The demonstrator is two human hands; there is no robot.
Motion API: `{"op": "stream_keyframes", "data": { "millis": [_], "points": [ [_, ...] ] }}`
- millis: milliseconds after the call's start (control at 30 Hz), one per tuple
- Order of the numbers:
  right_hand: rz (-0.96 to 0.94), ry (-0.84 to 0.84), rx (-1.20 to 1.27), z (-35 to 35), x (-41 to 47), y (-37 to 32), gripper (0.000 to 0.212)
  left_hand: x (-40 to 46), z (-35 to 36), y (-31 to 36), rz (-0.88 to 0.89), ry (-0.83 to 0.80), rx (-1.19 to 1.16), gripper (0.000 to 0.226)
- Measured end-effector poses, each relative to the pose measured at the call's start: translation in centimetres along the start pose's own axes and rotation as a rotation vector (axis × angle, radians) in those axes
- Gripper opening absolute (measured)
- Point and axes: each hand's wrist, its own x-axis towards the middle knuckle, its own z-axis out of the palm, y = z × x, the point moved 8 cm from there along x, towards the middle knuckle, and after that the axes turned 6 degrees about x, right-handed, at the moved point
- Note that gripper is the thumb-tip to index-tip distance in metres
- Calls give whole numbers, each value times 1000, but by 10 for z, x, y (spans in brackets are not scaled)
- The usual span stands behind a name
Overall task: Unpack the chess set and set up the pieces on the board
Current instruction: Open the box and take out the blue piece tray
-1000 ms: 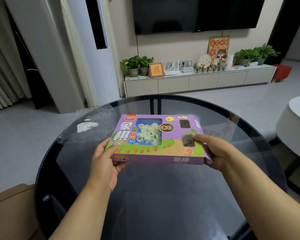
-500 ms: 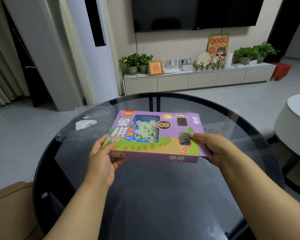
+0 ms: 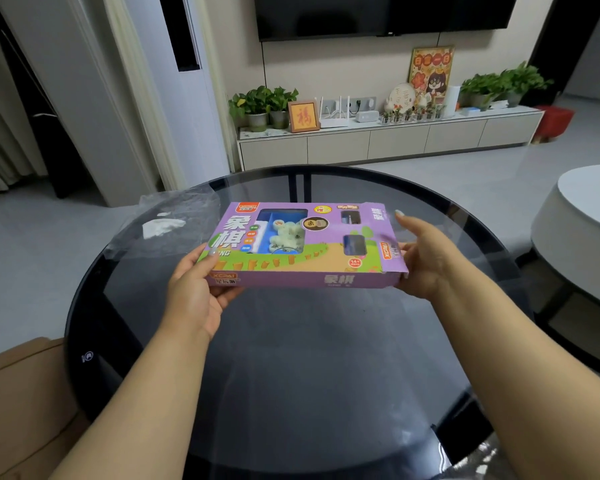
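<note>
While the purple chess set box (image 3: 302,247) is held level above the round glass surface (image 3: 291,358), not resting on it, going left to right: crumpled clear plastic wrap (image 3: 167,223) lies on the far-left part of the surface. Left hand (image 3: 194,289) grips the box's near-left corner, thumb on top, fingers underneath. Box middle has a clear window with pale round pieces (image 3: 286,233) loose inside. At the right end, the end flap (image 3: 390,237) looks folded open. Right hand (image 3: 426,254) supports the near-right corner from below, fingers extended and relaxed beside the flap, not curled round anything.

Handling guess: thin cardboard, light, stiff enough along the edges but the window panel would dent; pieces will likely rattle and shift if tilted. Best held by the short ends or corners, kept level once the end is open.

Versus half a second ago: the right hand then pinched the right edge with thumb on top; now it has let go and the flap has swung out. Left grip unchanged. Box slightly higher in view.
</note>
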Motion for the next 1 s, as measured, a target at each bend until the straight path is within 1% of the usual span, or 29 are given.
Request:
{"op": "stream_keyframes", "data": {
  "millis": [67, 233, 267, 367, 433, 467, 533, 567, 633, 700, 800, 867, 1000],
  "points": [
    [0, 23, 17, -7, -2, -3, 53, 0, -5, 2, 1, 17, -14, 28],
    [-33, 114, -71, -32, -3, -13, 31, 0, -11, 5, 3, 35, -32, 34],
    [-40, 102, -89, -32, -5, -12, 28, 0, -11, 5, -3, 35, -40, 34],
    [-57, 35, -109, -26, -6, -6, 27, -3, -4, 2, -23, 27, -71, 29],
    [-57, -26, -79, -19, -8, -4, 20, -6, 2, 0, -47, 16, -121, 18],
    [-65, -42, -59, -17, -10, -4, 22, -8, 6, -2, -60, 11, -158, 14],
    [-90, -26, -4, -17, -10, -4, 28, -12, 15, -5, -77, -17, -235, 14],
    [-101, -19, 29, -17, -11, -3, 27, -14, 21, -7, -83, -42, -268, 15],
    [-128, -26, 111, -13, -17, -3, 18, -20, 37, -10, -104, -110, -303, 20],
    [-177, -42, 165, -9, -20, -5, 9, -31, 57, -16, -147, -181, -304, 29],
    [-262, -88, 144, 3, -22, -4, 8, -52, 88, -28, -207, -278, -285, 36],
    [-271, -136, 127, 13, -25, 2, 11, -60, 101, -36, -212, -290, -257, 31],
    [-233, -188, 76, 20, -29, 9, 13, -57, 101, -38, -206, -214, -183, 13]
  ]
}}
